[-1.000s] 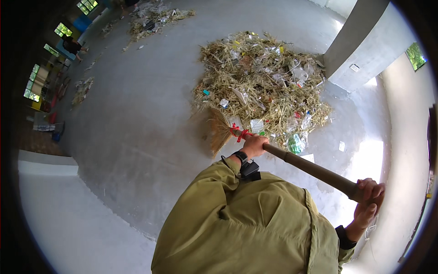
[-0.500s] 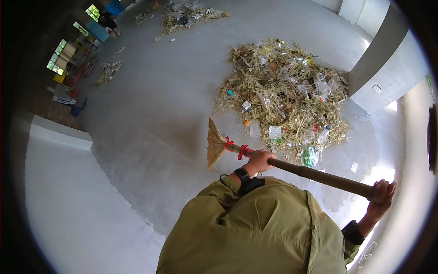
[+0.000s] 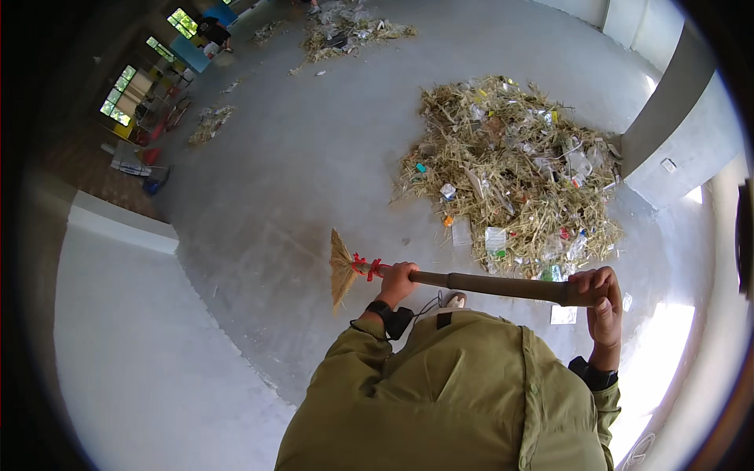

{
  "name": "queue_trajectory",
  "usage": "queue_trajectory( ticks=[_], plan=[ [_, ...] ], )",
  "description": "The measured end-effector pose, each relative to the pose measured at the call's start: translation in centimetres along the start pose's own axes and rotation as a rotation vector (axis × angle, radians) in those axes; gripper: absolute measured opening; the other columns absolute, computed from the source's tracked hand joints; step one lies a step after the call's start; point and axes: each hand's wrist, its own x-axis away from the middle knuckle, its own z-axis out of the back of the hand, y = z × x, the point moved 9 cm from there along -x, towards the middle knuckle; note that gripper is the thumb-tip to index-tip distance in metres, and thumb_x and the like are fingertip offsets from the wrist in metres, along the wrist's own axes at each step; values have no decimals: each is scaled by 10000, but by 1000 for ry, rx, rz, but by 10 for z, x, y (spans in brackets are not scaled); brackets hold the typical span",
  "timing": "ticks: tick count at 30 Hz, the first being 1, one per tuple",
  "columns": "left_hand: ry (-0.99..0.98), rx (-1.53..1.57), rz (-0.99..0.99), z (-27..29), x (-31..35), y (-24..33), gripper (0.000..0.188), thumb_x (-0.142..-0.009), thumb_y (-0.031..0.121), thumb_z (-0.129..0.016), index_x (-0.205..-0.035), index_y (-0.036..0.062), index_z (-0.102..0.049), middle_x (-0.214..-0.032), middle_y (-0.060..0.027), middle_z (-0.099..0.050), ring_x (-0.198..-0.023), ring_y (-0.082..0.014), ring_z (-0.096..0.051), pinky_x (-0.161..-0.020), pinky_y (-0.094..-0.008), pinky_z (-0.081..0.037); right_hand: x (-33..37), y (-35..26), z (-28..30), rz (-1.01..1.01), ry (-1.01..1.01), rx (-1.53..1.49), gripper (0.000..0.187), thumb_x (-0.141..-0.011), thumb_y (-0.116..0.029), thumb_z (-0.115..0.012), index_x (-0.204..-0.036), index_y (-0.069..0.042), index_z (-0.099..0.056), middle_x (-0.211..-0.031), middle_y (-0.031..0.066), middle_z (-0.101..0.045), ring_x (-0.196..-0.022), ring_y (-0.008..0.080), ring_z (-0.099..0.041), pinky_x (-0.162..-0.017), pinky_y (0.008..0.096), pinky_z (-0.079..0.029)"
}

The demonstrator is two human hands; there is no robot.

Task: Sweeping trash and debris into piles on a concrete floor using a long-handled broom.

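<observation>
In the head view, the broom (image 3: pixel 503 286) has moved off from the heap (image 3: pixel 510 165) since a second ago; its bristles (image 3: pixel 341 271) then lay against the heap's near left edge, and now they fan out over the floor (image 3: pixel 275 188), well apart from it, toward the floor's left edge along the white low wall (image 3: pixel 149 314); whether they touch the floor I cannot tell; the handle lies more level across the view than half a second ago, and a shoe (image 3: pixel 455 301) now shows below it; the left hand (image 3: pixel 398 282) is wrapped round the handle near the red ties (image 3: pixel 367 268), the right hand (image 3: pixel 601 302) round its thick end; the heap is straw mixed with plastic and paper, with a teal bit (image 3: pixel 421 168) at its left side and an orange bit (image 3: pixel 448 221) and a pale sheet (image 3: pixel 495 239) by its near edge; a green piece (image 3: pixel 550 273) is partly hidden by the handle; a white sheet (image 3: pixel 563 315) lies on the floor just below the handle; the pillar (image 3: pixel 683 141) stands at the heap's right edge; toward the floor's far edge lie a second heap (image 3: pixel 353 31) and, to the left, a small pile (image 3: pixel 212 124); a person in dark clothing (image 3: pixel 212 31) bends by a blue board (image 3: pixel 190 53).
</observation>
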Motion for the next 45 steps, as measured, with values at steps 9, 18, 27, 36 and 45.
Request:
queue_trajectory(
  ticks=[9,18,27,36,45],
  plan=[
    [-93,-25,-79,-41,-47,-11,47,-627,121,-596,-672,115,-584,-682,-62,-576,-703,-266,-560,-619,-376,-430,13,-3,-20,-56,180,117,524,-700,-472,-630,-896,-61,-370,-817,76,-477,-933,243,-489,-845,365,-362],
    [-327,136,-474,-99,-77,135,79,-619,77,-590,-686,108,-563,-721,-51,-568,-783,-271,-529,-694,-386,-407,108,-84,22,193,613,242,448,-738,-479,-574,-808,-123,-311,-701,15,-360,-835,197,-443,-839,363,-331],
    [-511,193,-645,-83,3,193,198,-598,218,-684,-680,103,-546,-684,-58,-556,-730,-279,-538,-654,-385,-421,237,-94,74,493,897,-173,166,-751,-221,-483,-775,-104,-368,-615,1,-339,-708,159,-365,-722,289,-303],
    [-678,70,-557,-78,115,145,238,-606,277,-694,-713,102,-575,-736,-77,-586,-757,-278,-555,-675,-374,-431,334,-61,20,508,826,-20,184,-791,-265,-445,-761,-126,-329,-584,-14,-317,-658,132,-360,-708,291,-299],
    [-829,1,-490,-67,180,132,260,-619,292,-696,-747,102,-574,-722,-94,-579,-745,-265,-563,-645,-374,-423,393,-59,-16,541,905,-48,181,-793,-258,-429,-765,-118,-319,-577,-7,-305,-649,130,-356,-679,275,-304]
  ],
)
